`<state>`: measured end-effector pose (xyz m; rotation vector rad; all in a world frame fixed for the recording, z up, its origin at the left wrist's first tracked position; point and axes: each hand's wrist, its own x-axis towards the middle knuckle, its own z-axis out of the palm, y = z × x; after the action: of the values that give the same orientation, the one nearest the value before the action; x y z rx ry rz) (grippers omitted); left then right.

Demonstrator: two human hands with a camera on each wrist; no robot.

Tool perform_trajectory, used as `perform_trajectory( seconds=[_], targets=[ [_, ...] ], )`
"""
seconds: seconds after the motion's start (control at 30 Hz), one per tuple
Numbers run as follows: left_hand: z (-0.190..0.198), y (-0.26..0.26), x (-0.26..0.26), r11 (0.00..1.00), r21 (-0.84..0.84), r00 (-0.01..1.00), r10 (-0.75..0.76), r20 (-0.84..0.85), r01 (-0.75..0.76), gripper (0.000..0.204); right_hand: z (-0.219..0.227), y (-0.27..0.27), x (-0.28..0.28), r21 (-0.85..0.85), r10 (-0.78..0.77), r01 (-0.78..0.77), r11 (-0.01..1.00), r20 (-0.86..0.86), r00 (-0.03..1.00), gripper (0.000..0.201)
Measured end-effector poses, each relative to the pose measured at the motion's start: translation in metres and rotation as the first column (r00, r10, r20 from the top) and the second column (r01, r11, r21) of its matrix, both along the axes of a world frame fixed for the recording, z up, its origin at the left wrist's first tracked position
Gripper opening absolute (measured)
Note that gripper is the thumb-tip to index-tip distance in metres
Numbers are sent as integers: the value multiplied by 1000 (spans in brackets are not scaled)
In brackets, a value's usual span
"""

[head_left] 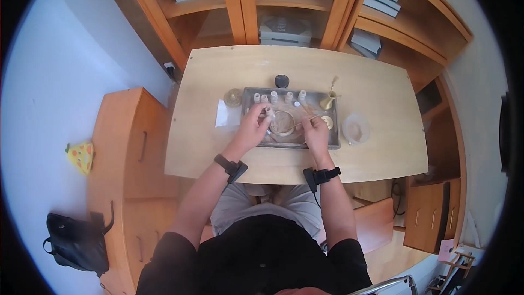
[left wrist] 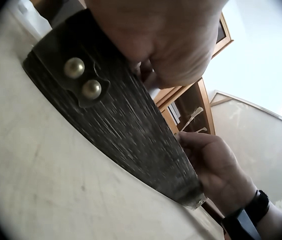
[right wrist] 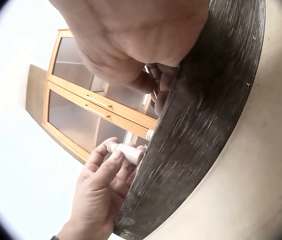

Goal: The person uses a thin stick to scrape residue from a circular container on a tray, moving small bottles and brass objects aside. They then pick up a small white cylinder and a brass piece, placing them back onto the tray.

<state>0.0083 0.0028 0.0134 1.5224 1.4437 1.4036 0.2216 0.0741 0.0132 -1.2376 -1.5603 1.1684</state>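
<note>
My left hand [head_left: 254,127] holds a small pale bottle [right wrist: 126,151] between thumb and fingers, tilted over the left part of a dark wooden tray [head_left: 295,145]. My right hand [head_left: 316,134] pinches a thin brass-coloured stick [right wrist: 155,93] over the tray's right half; its working end is hidden in the right wrist view. Between the hands lies a round ring [head_left: 283,133] with brownish powder inside. Several small white bottles [head_left: 274,97] stand along the tray's back edge, near a small white cap [head_left: 297,104]. A gold dish [head_left: 328,121] sits just beyond my right hand.
A brass vase [head_left: 328,101] holding thin tools stands at the tray's back right corner. A translucent bowl [head_left: 356,129] is right of the tray. White paper [head_left: 226,114] and a round lidded jar [head_left: 233,97] lie left, a black round object [head_left: 281,81] behind.
</note>
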Motion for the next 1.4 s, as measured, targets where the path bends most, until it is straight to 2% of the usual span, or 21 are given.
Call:
perform_trajectory(
  seconds=[0.07, 0.17, 0.27, 0.37, 0.47, 0.57, 0.67, 0.77, 0.93, 1.17, 1.27, 1.37, 1.4],
  targets=[
    [2, 1, 0, 1000, 16, 1000, 16, 25, -16, 29, -2, 2, 0, -4, -8, 8, 1000, 23, 1000, 25],
    [5, 0, 2, 999, -2, 997, 36, 76, -36, 29, -4, 3, -1, -95, -23, 19, 995, -44, 999, 25],
    [6, -2, 1, 999, 19, 998, 42, -44, -41, 27, -3, 4, -1, -116, -12, 5, 993, -58, 998, 26],
    [8, -3, 3, 998, 31, 997, 62, -37, -61, 24, -7, 8, 0, -178, 19, -49, 983, -166, 986, 23],
    [10, -3, 2, 996, 45, 995, 75, -67, -72, 25, -2, 7, 0, -227, -22, -59, 972, -338, 941, 20],
    [8, -3, 2, 994, 83, 993, 79, -87, -72, 24, 3, 8, 1, -259, -44, -64, 964, -390, 920, 17],
    [10, -3, 3, 995, 79, 993, 71, -93, -64, 22, 9, 7, -1, -281, -111, -33, 959, -480, 870, 17],
    [16, -5, 2, 999, 28, 993, 43, -107, -40, 22, 11, 9, -2, -184, -55, -48, 982, -517, 854, 16],
    [10, -3, 1, 998, 45, 991, 43, -123, -37, 26, 20, 2, -13, -19, 23, -35, 999, -449, 893, 15],
    [14, -3, 1, 999, 25, 993, 42, -112, -39, 28, 36, -13, -18, 170, 146, -98, 981, -298, 943, 20],
    [13, -3, 1, 998, 36, 991, 50, -125, -46, 27, 29, -11, -12, 95, 97, -65, 993, -379, 920, 20],
    [11, -1, 1, 999, 17, 996, 50, -76, -49, 27, 5, -1, -4, 27, 35, -28, 999, -327, 944, 21],
    [11, -1, 1, 999, 16, 996, 52, -77, -51, 26, -4, 3, -2, 26, 29, -24, 999, -242, 970, 23]
  ],
)
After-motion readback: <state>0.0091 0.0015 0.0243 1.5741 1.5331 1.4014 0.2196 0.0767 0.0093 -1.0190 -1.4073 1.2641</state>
